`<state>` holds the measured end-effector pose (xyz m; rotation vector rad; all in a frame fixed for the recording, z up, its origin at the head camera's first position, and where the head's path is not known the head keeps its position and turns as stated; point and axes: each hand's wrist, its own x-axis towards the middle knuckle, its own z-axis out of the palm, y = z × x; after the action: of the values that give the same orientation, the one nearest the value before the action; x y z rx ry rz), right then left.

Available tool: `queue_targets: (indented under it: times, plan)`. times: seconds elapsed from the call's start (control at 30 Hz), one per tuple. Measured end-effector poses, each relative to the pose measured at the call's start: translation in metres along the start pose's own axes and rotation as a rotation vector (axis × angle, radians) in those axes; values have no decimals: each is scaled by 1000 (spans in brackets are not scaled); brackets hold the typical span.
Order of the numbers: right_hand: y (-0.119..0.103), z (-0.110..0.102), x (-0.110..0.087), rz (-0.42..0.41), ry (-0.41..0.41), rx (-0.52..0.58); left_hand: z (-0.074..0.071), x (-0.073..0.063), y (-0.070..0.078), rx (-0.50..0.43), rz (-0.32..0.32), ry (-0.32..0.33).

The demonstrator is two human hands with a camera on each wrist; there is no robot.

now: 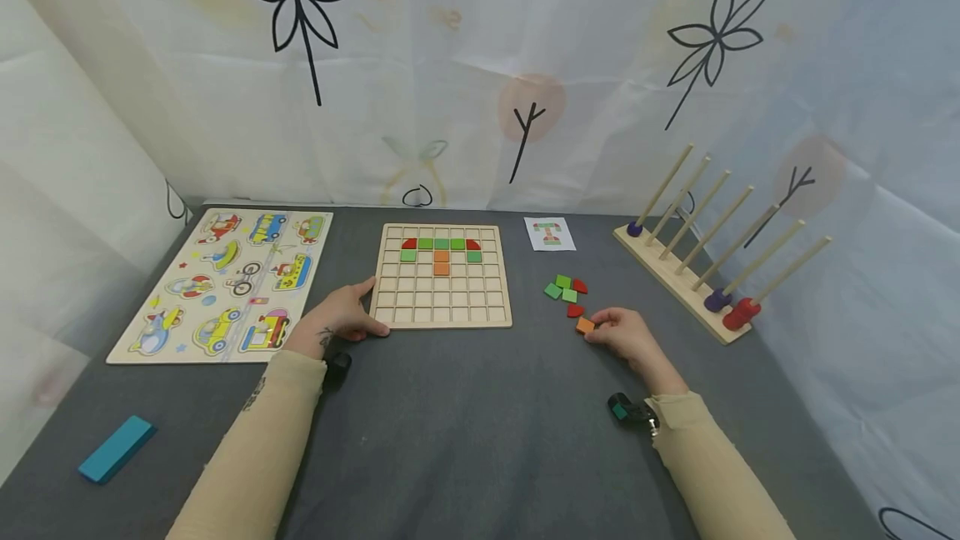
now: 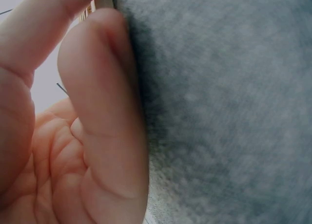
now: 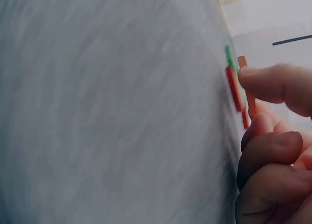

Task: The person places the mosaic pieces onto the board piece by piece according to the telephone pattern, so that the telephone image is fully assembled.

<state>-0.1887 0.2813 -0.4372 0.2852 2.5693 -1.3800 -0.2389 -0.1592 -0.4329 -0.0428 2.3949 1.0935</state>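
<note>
A wooden grid board [image 1: 441,300] lies flat at the middle of the table, with red, green and orange tiles forming a T-like shape in its upper cells. My left hand [image 1: 343,311] touches the board's left edge, thumb by the near left corner and forefinger stretched farther up the side. Between thumb and fingers, my right hand [image 1: 626,338] pinches an orange square tile [image 1: 585,326], seen edge-on in the right wrist view. Just beyond it lie loose green square tiles [image 1: 552,291] and red rounded tiles [image 1: 575,310].
A small pattern card [image 1: 550,234] lies behind the loose tiles. To the right stands a wooden peg rack [image 1: 686,282] with tall pegs and a few beads. A picture puzzle board [image 1: 225,286] is at the left, with a blue block [image 1: 117,449] nearer the front.
</note>
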Motion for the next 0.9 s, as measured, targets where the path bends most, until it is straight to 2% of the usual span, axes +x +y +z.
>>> queue_targets:
  times: [0.13,0.3,0.47,0.57,0.73,0.9]
  plan:
    - [-13,3,-1,-6,-1,67,0,0,0,-2,-2,4]
    - [-38,20,4,-64,-47,259,0,0,0,-6,-3,5]
    - [-61,53,19,-146,-50,475,-1,1,-1,-9,4,-3]
    - [-74,76,27,-181,-49,562,-1,1,-1,-10,10,-5]
    - [-91,111,39,-221,-78,647,-2,0,-1,-19,6,-2]
    - [-105,136,48,-248,-132,702,-1,0,-1,-20,8,2]
